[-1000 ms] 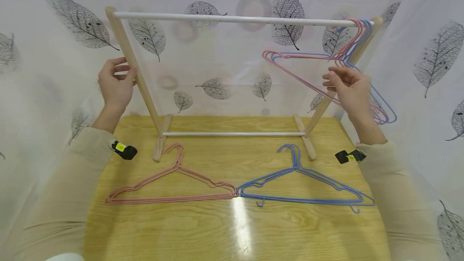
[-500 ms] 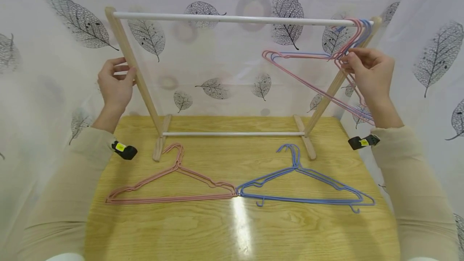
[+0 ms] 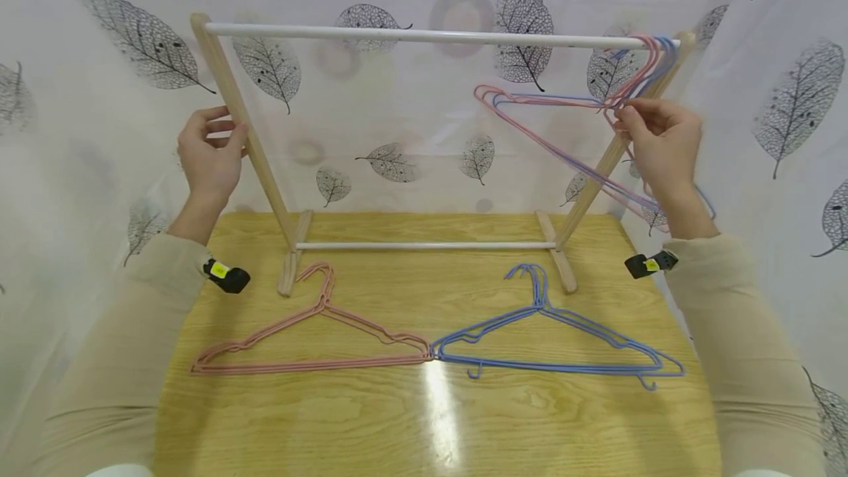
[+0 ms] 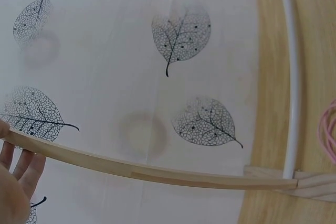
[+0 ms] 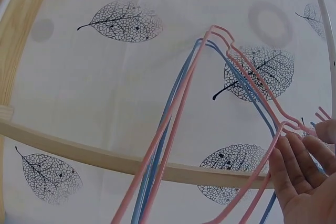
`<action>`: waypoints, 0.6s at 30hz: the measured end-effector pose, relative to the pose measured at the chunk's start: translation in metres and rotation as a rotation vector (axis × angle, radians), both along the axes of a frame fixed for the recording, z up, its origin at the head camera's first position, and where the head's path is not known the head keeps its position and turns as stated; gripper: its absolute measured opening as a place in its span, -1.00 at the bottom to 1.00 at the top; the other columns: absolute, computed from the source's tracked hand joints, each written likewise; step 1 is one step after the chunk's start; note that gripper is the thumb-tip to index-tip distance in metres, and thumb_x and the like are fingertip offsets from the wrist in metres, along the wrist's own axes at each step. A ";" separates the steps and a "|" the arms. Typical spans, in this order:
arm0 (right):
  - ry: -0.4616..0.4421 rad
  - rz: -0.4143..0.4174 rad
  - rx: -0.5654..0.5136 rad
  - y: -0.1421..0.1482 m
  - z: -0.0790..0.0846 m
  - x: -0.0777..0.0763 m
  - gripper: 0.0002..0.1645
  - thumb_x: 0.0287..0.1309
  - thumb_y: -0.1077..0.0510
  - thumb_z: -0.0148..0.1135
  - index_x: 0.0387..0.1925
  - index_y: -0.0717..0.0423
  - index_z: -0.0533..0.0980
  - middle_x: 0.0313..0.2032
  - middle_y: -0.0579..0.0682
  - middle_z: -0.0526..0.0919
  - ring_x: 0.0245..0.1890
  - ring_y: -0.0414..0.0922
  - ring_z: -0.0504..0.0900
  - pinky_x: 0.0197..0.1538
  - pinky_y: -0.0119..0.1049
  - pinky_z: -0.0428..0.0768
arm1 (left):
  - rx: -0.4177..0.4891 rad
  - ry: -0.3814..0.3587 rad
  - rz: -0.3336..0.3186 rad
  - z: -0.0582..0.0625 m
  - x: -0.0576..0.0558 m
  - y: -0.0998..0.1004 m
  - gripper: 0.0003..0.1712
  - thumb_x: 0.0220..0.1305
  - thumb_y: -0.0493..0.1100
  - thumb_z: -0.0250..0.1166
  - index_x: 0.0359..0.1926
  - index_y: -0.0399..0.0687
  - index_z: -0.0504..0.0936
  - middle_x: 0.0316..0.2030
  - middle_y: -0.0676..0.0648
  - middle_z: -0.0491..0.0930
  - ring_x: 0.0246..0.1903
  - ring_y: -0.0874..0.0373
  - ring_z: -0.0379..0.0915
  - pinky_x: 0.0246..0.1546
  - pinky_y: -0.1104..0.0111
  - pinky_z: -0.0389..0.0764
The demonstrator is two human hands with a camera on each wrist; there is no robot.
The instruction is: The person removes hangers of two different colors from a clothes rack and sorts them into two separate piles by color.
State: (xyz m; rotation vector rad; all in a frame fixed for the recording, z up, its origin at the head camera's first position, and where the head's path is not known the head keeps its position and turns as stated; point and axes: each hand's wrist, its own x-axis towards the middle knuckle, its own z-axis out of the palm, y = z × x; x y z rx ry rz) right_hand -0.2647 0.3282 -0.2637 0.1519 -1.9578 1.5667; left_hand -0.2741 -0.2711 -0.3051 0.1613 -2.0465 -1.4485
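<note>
A thin, smooth white sheet with black lacy leaves on it (image 3: pixel 397 112) hangs at the back. In front is a shiny yellow-brown wood table (image 3: pixel 358 425) with wavy lines. On it stands a rack of pale wood posts and round white bars (image 3: pixel 411 36). Loose tan cloth sleeves (image 3: pixel 99 366) cover the person's arms.

At the right end of the top bar hangs a bunch of thin pink and blue hangers (image 3: pixel 654 65), with curved hooks and long three-sided bodies, close together. Low on the table, two more piles lie flat: thin pink hangers (image 3: pixel 311 367) on the left and thin blue hangers (image 3: pixel 550 367) on the right. They meet in the middle. The blue ones have tiny hooks underneath.

The left hand (image 3: pixel 210 157) is partly closed, holding the left post between thumb and fingers. The right hand (image 3: pixel 665 142) has bent fingers and pinches the hanging bunch at the neck; I cannot tell how many hangers it has. A small black box with a yellow mark (image 3: pixel 227 275) sits by the left cuff.
</note>
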 end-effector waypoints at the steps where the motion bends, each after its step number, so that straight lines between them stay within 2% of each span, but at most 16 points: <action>1: -0.011 -0.005 0.020 -0.002 0.000 0.000 -0.70 0.37 0.26 0.35 0.00 0.45 0.69 -0.38 -0.33 0.82 -0.43 -0.38 0.77 -0.26 -0.64 0.78 | 0.003 0.001 0.001 0.000 0.000 0.000 -0.63 0.47 -0.13 0.33 0.25 0.01 0.65 -0.26 0.33 0.52 -0.40 0.42 0.49 -0.33 0.77 0.72; 10: -0.045 -0.020 0.120 -0.021 0.002 -0.002 -0.66 0.41 0.21 0.34 0.09 0.35 0.67 -0.37 -0.48 0.76 -0.41 -0.47 0.74 -0.27 -0.68 0.75 | 0.024 0.013 -0.002 -0.001 0.001 0.000 -0.64 0.46 -0.16 0.34 0.23 -0.03 0.65 -0.28 0.31 0.52 -0.43 0.43 0.48 -0.34 0.77 0.72; 18: -0.078 0.029 0.112 -0.034 0.000 -0.007 -0.65 0.41 0.18 0.36 0.12 0.28 0.66 -0.35 -0.44 0.76 -0.40 -0.43 0.73 -0.25 -0.68 0.75 | 0.028 0.028 -0.005 -0.002 0.000 0.000 -0.64 0.45 -0.18 0.34 0.22 -0.04 0.66 -0.28 0.30 0.53 -0.44 0.44 0.49 -0.35 0.76 0.72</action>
